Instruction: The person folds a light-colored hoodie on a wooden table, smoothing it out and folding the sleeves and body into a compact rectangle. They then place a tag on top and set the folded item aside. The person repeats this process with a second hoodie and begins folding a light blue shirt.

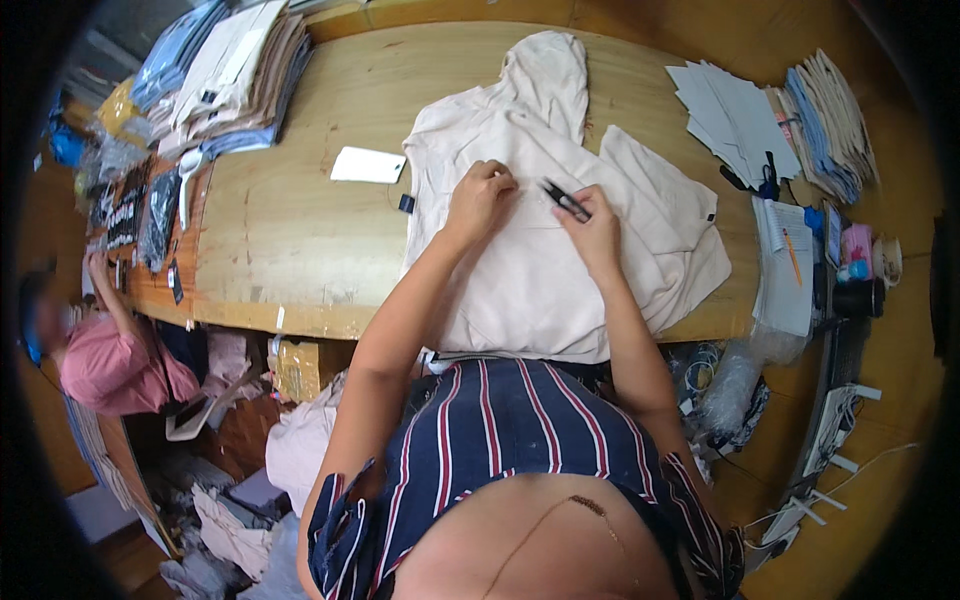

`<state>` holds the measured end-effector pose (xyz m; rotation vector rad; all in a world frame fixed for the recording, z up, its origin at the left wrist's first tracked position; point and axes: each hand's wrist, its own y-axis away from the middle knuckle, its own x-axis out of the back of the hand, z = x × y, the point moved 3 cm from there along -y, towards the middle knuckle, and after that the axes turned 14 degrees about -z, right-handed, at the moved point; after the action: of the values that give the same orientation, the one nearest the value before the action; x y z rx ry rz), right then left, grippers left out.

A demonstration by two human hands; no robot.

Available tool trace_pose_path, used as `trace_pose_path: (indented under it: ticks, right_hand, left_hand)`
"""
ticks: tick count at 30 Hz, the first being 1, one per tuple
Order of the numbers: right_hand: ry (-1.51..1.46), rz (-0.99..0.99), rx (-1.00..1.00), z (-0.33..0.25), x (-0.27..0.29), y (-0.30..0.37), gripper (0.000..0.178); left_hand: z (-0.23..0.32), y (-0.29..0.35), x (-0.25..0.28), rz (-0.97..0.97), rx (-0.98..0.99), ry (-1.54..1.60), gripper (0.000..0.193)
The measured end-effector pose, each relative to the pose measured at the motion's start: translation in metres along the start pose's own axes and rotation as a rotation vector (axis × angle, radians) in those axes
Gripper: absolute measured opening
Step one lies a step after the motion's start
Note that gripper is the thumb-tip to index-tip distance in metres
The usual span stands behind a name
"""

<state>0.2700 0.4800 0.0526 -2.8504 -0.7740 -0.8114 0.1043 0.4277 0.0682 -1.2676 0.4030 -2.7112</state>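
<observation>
A pale pink long-sleeved shirt (pixel 520 270) lies spread and creased on the wooden table in front of me, one sleeve stretched toward the far edge. Over its middle, my left hand (pixel 482 200) is closed in a pinch; what sits between the fingertips is too small to tell. Just to the right, my right hand (pixel 598 235) grips a pair of black thread snips (pixel 567 200), their tips pointing toward the left hand and a little apart from it. A white card tag (pixel 367 165) lies by the shirt's left side, near a small dark label (pixel 406 204).
Folded shirts (pixel 235 75) are stacked at the far left. White sheets (pixel 735 110) and more folded garments (pixel 825 125) lie at the far right, above a notebook (pixel 785 255) with an orange pencil (pixel 792 258). A co-worker in a pink top (pixel 120 365) sits at the left.
</observation>
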Motion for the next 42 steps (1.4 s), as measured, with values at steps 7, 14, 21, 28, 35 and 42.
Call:
trace_pose_path:
  ticks: [7,14,21,28,35,42]
  right_hand:
    - [0.194,-0.153,-0.048,0.011,-0.005,0.003,0.032]
    - [0.328,-0.246,-0.133,-0.003,-0.008,0.0,0.032]
    - [0.351,-0.279,-0.122,-0.006,-0.019,-0.01,0.031]
    - [0.167,-0.108,-0.077,0.005,0.0,-0.012,0.029]
    - [-0.118,0.038,-0.071,0.009,0.033,0.003,0.031]
    - [-0.002,-0.068,-0.034,0.028,0.008,0.015,0.027]
  left_hand:
    - [-0.002,-0.002,-0.008,-0.115,0.028,-0.119,0.009]
    - [-0.01,-0.005,-0.011,-0.059,0.109,-0.02,0.009]
    - [-0.005,-0.005,-0.006,-0.05,0.142,0.097,0.008]
    - [-0.005,-0.008,-0.008,-0.061,0.185,0.1,0.008]
    - [0.01,-0.025,-0.036,-0.181,0.11,0.158,0.008]
    - [0.005,-0.03,-0.049,-0.172,0.073,0.081,0.005]
